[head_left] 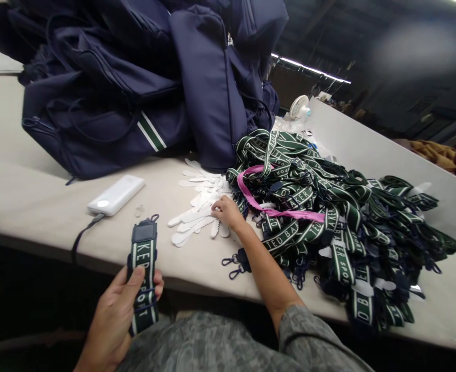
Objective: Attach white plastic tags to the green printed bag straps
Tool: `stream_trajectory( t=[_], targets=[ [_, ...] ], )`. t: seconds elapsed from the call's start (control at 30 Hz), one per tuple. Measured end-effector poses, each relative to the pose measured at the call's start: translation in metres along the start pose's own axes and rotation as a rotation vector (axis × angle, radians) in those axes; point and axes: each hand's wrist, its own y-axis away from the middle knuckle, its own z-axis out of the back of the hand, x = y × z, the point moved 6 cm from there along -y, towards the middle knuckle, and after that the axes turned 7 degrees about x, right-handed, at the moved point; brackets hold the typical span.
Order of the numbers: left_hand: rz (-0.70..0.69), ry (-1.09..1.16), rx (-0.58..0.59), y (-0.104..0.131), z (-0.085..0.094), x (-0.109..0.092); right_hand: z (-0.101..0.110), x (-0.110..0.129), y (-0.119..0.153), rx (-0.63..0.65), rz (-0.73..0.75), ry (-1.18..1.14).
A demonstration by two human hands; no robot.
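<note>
Right, the strap (143, 281) sits in my left hand (114, 315), low at the near edge of the table (26, 201), held upright with the thumb pressed across its front and the fingers curled behind. It is woven webbing, dark green with white lettering, folded on itself with a dark patch and a small clip at the top end. I judge it light, limp and a bit rough, so it won't slip; it will flop wherever I don't support it, so the best hold is flat across the width, near the stiffer patch end.

My right hand (228, 213) is out over the tabs (197, 212), a loose scatter of thin white strips on the tabletop. The fingers are spread and bent down, tips touching the strips; I cannot tell whether one is actually pinched. Those look flimsy and slick, likely to slide or stick together, so I would take one by its rounded end with fingertips only.

Just right of that hand lies the pile (329, 217) of the same green straps, tangled, with a pink ribbon (274, 209) trailing across it. Left of the tabs, a white power bank (115, 195) with its cable running off the edge. Behind everything, a heap of navy bags (135, 77).
</note>
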Motion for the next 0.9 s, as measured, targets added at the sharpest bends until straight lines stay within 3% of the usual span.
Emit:
stream_trajectory(
  t=[0.3, 0.63, 0.9],
  targets=[
    [-0.057, 0.006, 0.012, 0.007, 0.003, -0.004, -0.013, 0.017, 0.016, 0.02, 0.028, 0.236],
    [-0.125, 0.017, 0.031, 0.012, 0.003, -0.006, 0.002, 0.016, 0.0, 0.185, -0.049, 0.338],
    [-0.1, 0.033, -0.007, 0.012, 0.018, -0.001, 0.021, 0.008, 0.02, 0.046, -0.115, 0.316]
  ],
)
